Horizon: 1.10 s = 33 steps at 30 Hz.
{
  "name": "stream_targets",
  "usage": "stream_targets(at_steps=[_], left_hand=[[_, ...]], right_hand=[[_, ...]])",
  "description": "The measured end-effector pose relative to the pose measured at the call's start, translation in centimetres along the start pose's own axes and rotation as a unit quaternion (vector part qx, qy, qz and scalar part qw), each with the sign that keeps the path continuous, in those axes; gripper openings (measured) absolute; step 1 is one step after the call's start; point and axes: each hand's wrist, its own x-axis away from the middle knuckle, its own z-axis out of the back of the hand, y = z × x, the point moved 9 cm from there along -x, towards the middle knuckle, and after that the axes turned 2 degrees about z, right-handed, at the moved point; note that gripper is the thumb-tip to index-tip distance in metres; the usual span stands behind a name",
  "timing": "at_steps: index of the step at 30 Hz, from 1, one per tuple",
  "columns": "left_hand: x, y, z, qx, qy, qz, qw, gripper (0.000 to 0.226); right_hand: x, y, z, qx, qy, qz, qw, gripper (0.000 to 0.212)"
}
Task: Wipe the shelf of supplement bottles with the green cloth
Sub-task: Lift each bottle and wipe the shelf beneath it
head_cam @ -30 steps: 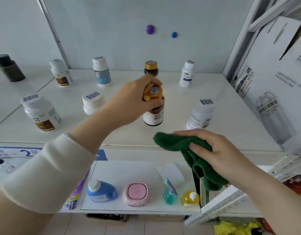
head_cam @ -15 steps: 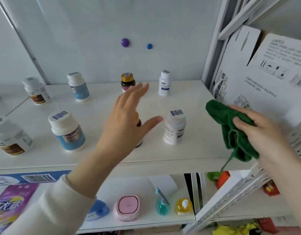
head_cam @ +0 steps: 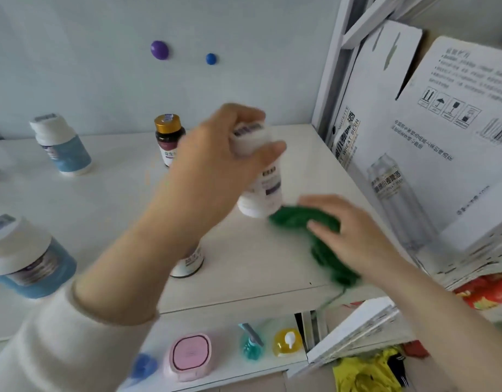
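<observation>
Now, nearest the camera, a white sleeve (head_cam: 60, 335) is seen crossing the front edge of the shelf (head_cam: 244, 278), with a brown bottle (head_cam: 187, 264) half hidden behind the wrist. Half a second ago the left hand was spread open above that bottle and the cloth was held in the air by the box (head_cam: 414, 137); both have since been put to work. The left hand (head_cam: 215, 165) is curled round the cap and shoulder of a white bottle (head_cam: 261, 193). The bottle is tipped, though blur hides whether its base is clear of the shelf. Just beside that base, the cloth (head_cam: 297, 222) is pressed onto the shelf's right end by the right hand (head_cam: 354, 239). It is gripped between thumb and fingers, with the rest bunched under the palm and a thread trailing over the edge. Wiping of the patch by the white bottle is judged to be starting, with most of the shelf yet to be done. Farther back, a gold-capped bottle (head_cam: 169, 140) and a blue-labelled bottle (head_cam: 60, 145) are left standing by the wall (head_cam: 102, 66).
</observation>
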Motion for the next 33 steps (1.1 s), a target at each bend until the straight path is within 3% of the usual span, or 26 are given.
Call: stream_targets(at_steps=[3,6,11,16,19,21,24,25,28,30,33], left_hand=[[-1.6,0.7,2.7,-0.005,0.045,-0.010,0.999,0.031],[-2.6,0.6,3.9,-0.018,0.075,-0.010,0.997,0.033],[-3.3,-0.2,4.2,-0.024,0.095,-0.001,0.995,0.034],[-3.5,-0.6,3.7,-0.024,0.098,0.006,0.995,0.027],[-3.5,-0.3,3.4,-0.020,0.094,-0.001,0.995,0.027],[-3.3,0.0,3.5,-0.020,0.092,-0.006,0.995,0.027],[-3.2,0.3,4.2,-0.028,0.098,-0.012,0.995,0.029],[-3.1,0.3,4.6,-0.034,0.104,-0.014,0.994,0.032],[-2.9,0.6,5.8,-0.053,0.124,-0.020,0.991,0.037],[-2.7,0.6,6.4,-0.064,0.131,-0.024,0.989,0.037],[-2.4,0.4,6.8,-0.078,0.131,-0.024,0.988,0.040]], right_hand=[[-6.2,6.2,4.6,0.001,0.138,-0.132,0.982,0.031],[-11.1,9.8,3.2,0.087,0.076,-0.161,0.980,0.040],[-12.0,6.1,-2.1,0.137,-0.039,-0.025,0.990,0.040],[-1.6,-2.0,-5.4,0.028,-0.186,0.139,0.972,0.045],[2.6,-3.3,-5.2,-0.015,-0.288,0.152,0.945,0.046],[1.6,-2.9,-3.9,-0.062,-0.266,0.111,0.956,0.049],[-4.0,-1.6,-1.3,-0.070,-0.095,0.061,0.991,0.043],[-5.9,-1.0,-1.7,-0.051,-0.072,0.039,0.995,0.040],[-9.3,-1.1,-5.5,0.031,-0.111,0.038,0.993,0.038],[-9.1,-2.7,-7.6,0.070,-0.142,0.100,0.982,0.038],[-5.8,-4.8,-8.2,0.039,-0.192,0.170,0.966,0.037]])
